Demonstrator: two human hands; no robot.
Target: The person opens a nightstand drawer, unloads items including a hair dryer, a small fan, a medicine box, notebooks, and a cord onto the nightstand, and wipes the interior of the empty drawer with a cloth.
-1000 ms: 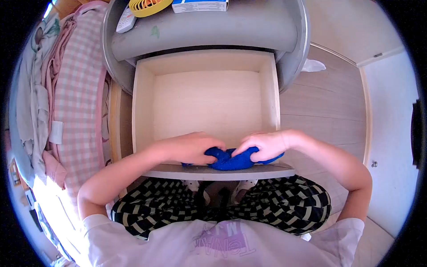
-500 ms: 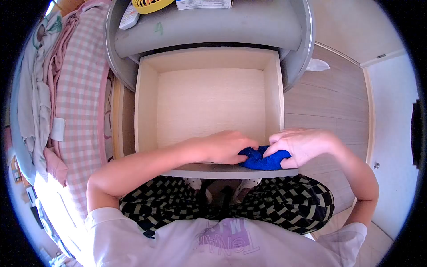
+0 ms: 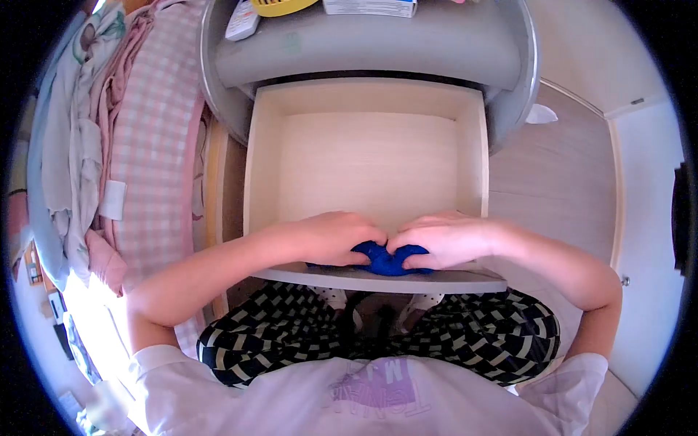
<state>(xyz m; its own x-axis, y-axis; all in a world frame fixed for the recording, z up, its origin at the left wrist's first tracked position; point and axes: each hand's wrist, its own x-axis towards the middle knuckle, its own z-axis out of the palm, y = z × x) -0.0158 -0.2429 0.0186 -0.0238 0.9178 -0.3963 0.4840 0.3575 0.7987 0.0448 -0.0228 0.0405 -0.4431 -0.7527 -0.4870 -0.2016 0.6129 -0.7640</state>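
Note:
A blue cloth (image 3: 391, 261) lies bunched over the top edge of the front panel of a pulled-out wooden drawer (image 3: 371, 160). My left hand (image 3: 338, 238) grips the cloth's left side, fingers curled into it. On its right side my right hand (image 3: 443, 238) pinches the cloth between thumb and fingers. The two hands nearly meet above the drawer's front. Inside, the drawer's pale bottom shows bare wood.
A grey cabinet (image 3: 371, 54) holds the drawer; on top are a white remote (image 3: 243, 20), a yellow basket (image 3: 283, 6) and a box (image 3: 369, 7). A bed with a checked pink cover (image 3: 156, 145) stands left. A white door (image 3: 654, 182) is at right.
Both hands and the blue cloth have moved left along the drawer's front edge, the right hand coming closer to the left. The camera view has shifted slightly, so the cabinet appears further right.

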